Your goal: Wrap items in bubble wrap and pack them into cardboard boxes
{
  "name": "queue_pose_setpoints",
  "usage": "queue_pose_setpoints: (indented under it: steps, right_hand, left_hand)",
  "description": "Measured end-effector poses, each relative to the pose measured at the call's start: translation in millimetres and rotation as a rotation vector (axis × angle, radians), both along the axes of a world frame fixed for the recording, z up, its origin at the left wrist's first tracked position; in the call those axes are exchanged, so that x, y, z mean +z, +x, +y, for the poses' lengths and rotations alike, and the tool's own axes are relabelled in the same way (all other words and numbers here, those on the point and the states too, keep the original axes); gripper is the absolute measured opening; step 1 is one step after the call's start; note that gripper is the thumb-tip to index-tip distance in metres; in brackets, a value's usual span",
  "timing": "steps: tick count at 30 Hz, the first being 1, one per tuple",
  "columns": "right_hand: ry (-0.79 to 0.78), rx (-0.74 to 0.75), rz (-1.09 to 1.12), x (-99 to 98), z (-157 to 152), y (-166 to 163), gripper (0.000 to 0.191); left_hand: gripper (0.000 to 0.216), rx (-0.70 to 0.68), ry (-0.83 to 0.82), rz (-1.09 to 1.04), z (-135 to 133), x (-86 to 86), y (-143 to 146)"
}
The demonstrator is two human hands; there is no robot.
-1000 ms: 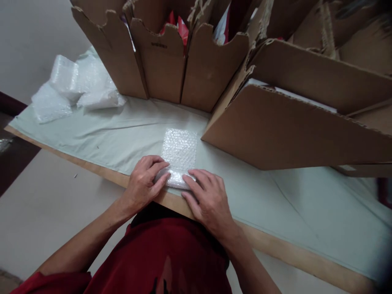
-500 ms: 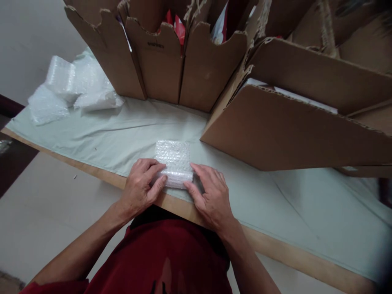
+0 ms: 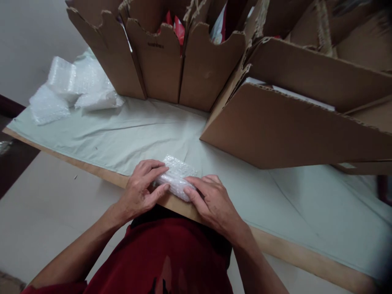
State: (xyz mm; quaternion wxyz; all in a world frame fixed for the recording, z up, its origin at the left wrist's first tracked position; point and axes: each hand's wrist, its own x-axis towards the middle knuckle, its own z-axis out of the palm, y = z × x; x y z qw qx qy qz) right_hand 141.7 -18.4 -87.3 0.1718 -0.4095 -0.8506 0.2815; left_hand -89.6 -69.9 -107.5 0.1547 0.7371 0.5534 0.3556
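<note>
A partly rolled piece of bubble wrap point(image 3: 175, 182) lies at the near edge of the cloth-covered table, its roll slanting down to the right. Its flat end stretches away from me beyond the roll. My left hand point(image 3: 141, 185) grips the roll's left end between thumb and fingers. At the right end my right hand point(image 3: 211, 200) pinches it the same way, thumb on the near side. Whatever may be inside the roll is hidden.
Tall open cardboard boxes point(image 3: 162, 67) stand along the back, with red packets point(image 3: 179, 29) inside. A wide cardboard box point(image 3: 294, 126) fills the right side. Crumpled bubble wrap point(image 3: 61, 87) is heaped at the far left. A pale green cloth point(image 3: 119, 136) covers the table.
The roll has tilted, its right end coming nearer to me. Less of the flat bubble wrap shows beyond it. My right hand has shifted slightly down with it.
</note>
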Motion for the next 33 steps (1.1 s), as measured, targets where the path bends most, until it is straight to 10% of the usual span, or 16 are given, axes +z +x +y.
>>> queue_pose_setpoints:
  steps: [4, 10, 21, 28, 33]
  right_hand:
    - [0.24, -0.157, -0.048, -3.6, -6, -1, 0.033]
    - [0.307, -0.019, -0.043, -15.4, -6, -9, 0.031]
    - [-0.045, -0.109, 0.296, -5.2, -23, 2, 0.023]
    - [-0.632, -0.249, 0.64, -10.5, -36, 39, 0.075]
    - [-0.794, -0.263, 0.759, -4.0, -38, 55, 0.05]
  left_hand:
    - [0.028, 0.063, 0.0, 0.092, 11, -4.7, 6]
    - [0.034, 0.192, 0.014, 0.021, 10, -4.6, 9]
    - [0.084, 0.218, -0.601, -1.104, -13, 10.2, 45]
    - [0.088, 0.136, -0.665, -1.016, -10, 4.7, 62]
    - [0.077, 0.042, -0.583, -0.915, -6, 8.7, 85]
